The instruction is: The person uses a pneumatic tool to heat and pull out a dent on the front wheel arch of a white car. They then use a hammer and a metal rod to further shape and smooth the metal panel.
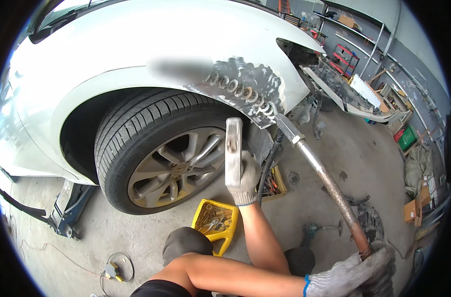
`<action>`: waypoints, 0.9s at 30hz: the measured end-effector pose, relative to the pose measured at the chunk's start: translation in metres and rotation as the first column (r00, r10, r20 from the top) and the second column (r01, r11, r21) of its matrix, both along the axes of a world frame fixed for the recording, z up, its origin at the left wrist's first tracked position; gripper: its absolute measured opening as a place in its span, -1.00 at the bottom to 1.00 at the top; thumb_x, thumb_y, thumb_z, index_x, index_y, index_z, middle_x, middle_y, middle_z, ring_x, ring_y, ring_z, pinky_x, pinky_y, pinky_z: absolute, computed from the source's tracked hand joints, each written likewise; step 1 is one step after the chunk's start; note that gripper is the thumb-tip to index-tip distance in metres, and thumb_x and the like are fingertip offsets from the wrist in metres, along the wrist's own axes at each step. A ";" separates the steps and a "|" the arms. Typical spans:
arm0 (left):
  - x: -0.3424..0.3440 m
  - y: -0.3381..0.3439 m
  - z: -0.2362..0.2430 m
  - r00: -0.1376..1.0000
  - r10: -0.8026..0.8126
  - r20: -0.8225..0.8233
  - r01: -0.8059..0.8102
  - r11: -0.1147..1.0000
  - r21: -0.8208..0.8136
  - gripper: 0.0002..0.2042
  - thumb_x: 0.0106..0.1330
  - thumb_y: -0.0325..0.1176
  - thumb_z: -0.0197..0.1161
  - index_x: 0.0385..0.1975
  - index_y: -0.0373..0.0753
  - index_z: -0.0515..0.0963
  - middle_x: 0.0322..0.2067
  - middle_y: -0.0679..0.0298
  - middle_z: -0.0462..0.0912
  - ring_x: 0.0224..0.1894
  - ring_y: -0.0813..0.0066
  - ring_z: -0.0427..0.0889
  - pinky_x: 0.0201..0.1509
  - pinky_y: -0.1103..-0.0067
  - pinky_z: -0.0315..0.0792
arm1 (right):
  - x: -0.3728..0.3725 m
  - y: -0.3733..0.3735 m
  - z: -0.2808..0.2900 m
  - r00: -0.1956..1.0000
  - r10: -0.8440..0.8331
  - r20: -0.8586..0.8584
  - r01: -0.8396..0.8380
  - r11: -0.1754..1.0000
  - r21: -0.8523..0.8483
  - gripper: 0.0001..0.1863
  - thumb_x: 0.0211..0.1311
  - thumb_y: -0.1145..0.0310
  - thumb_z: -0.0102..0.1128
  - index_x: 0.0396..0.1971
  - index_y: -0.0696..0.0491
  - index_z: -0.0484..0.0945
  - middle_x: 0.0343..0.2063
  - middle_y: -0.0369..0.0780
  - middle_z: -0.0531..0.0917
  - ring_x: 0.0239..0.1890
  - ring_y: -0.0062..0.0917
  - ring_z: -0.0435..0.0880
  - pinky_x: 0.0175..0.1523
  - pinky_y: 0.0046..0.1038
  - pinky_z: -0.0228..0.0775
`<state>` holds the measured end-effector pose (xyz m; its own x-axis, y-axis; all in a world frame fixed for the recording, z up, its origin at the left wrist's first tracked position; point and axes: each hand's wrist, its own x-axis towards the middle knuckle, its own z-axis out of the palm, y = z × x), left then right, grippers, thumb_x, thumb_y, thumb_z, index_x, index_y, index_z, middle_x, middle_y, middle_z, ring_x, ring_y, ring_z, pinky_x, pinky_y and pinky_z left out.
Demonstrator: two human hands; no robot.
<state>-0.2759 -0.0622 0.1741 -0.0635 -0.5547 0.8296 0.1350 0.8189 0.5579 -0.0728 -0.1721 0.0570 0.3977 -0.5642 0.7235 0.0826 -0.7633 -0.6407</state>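
My right hand [246,179], in a white knit glove, grips a hammer with a long flat metal head [234,148], held upright in front of the wheel. My left hand [356,276], also gloved, reaches across to the lower right and grips the rusty end of a long puller rod [324,178]. The rod's tip meets a row of metal rings [245,94] fixed to a sanded bare-metal patch on the white car's fender [136,44], just above the hammer head.
A tyre with an alloy wheel [171,168] fills the arch. Below it are a yellow tray of small tools [201,210], a wooden tool box [274,184] and a floor jack [69,208]. A detached bumper [354,94], shelves and boxes stand at the right.
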 end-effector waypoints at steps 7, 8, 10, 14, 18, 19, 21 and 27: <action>0.002 -0.002 0.006 0.989 0.134 -0.061 -0.140 0.985 -0.100 -0.28 0.19 -0.50 0.24 0.39 -0.28 0.12 0.11 -0.14 0.41 0.01 -0.15 0.53 0.02 0.29 0.49 | 0.007 0.016 0.018 0.994 0.065 0.093 -0.060 0.997 -0.050 -0.64 0.38 0.10 0.06 -0.42 0.11 0.50 -0.61 -0.07 0.57 -0.54 -0.06 0.58 -0.42 -0.21 0.34; -0.002 -0.005 0.001 0.988 0.139 -0.064 -0.145 0.984 -0.101 -0.31 0.23 -0.47 0.22 0.38 -0.27 0.13 0.10 -0.13 0.42 0.00 -0.14 0.53 0.03 0.30 0.49 | 0.010 0.014 0.020 0.999 0.030 0.044 -0.028 0.999 -0.044 -0.66 0.36 0.11 0.10 -0.41 0.11 0.50 -0.61 -0.09 0.57 -0.54 -0.14 0.60 -0.42 -0.25 0.35; -0.002 -0.004 0.001 0.994 -0.048 -0.095 0.052 0.997 0.048 -0.38 0.29 -0.42 0.17 0.37 -0.27 0.16 0.09 -0.11 0.42 -0.01 -0.12 0.53 0.04 0.31 0.48 | 0.009 0.003 0.018 0.997 -0.052 -0.055 0.051 0.998 -0.028 -0.69 0.33 0.13 0.19 -0.41 0.09 0.51 -0.62 -0.12 0.57 -0.54 -0.30 0.63 -0.42 -0.33 0.38; 0.034 -0.004 0.039 0.694 -0.613 -0.376 0.719 0.567 0.402 -0.48 0.35 -0.39 0.12 0.32 -0.27 0.25 0.05 -0.07 0.44 -0.03 -0.08 0.52 0.05 0.31 0.47 | 0.002 0.003 -0.020 0.986 -0.015 0.169 -0.017 0.982 0.187 -0.68 0.34 0.18 0.14 -0.51 0.10 0.56 -0.63 -0.11 0.61 -0.60 -0.34 0.64 -0.42 -0.33 0.47; -0.011 -0.008 0.007 0.975 0.022 -0.223 -0.038 0.997 -0.070 -0.54 0.37 -0.38 0.10 0.27 -0.27 0.32 0.03 -0.03 0.47 -0.06 -0.03 0.54 0.05 0.33 0.48 | -0.008 -0.013 -0.038 0.973 -0.049 0.227 -0.080 0.846 0.527 -0.74 0.24 0.26 0.21 -0.56 0.10 0.53 -0.63 -0.15 0.60 -0.56 -0.33 0.64 -0.42 -0.32 0.44; -0.012 -0.007 0.015 0.864 -0.234 -0.446 0.337 0.927 0.165 -0.67 0.42 -0.28 0.08 0.10 -0.24 0.32 -0.15 0.14 0.41 -0.19 0.21 0.46 -0.08 0.44 0.39 | -0.007 -0.024 -0.043 0.991 -0.071 0.109 0.022 0.917 0.399 -0.69 0.28 0.19 0.17 -0.55 0.10 0.52 -0.63 -0.12 0.59 -0.53 -0.28 0.64 -0.40 -0.28 0.42; -0.020 -0.009 0.036 0.326 -0.334 -0.884 0.931 0.275 0.240 -0.72 0.52 -0.07 0.02 -0.25 -0.17 0.32 -0.51 0.48 0.28 -0.45 0.68 0.30 -0.33 0.67 0.23 | -0.016 -0.044 -0.065 0.993 -0.110 0.039 0.091 0.938 0.335 -0.74 0.35 0.22 0.11 -0.46 0.08 0.46 -0.57 -0.24 0.50 -0.49 -0.44 0.52 -0.39 -0.38 0.33; -0.029 -0.008 0.004 0.951 0.077 -0.300 -0.059 0.996 0.070 -0.64 0.42 -0.26 0.09 0.14 -0.24 0.36 -0.13 0.10 0.49 -0.23 0.20 0.56 -0.14 0.41 0.49 | -0.006 -0.036 -0.070 0.994 -0.020 0.111 -0.019 0.941 0.337 -0.78 0.41 0.29 0.06 -0.41 0.09 0.39 -0.51 -0.36 0.42 -0.51 -0.66 0.38 -0.41 -0.52 0.24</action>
<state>-0.3050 -0.0700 0.1781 0.2245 -0.5981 0.7694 0.2500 0.7984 0.5477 -0.0790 -0.2085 -0.0130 0.3255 -0.7831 0.5299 0.1675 -0.5038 -0.8474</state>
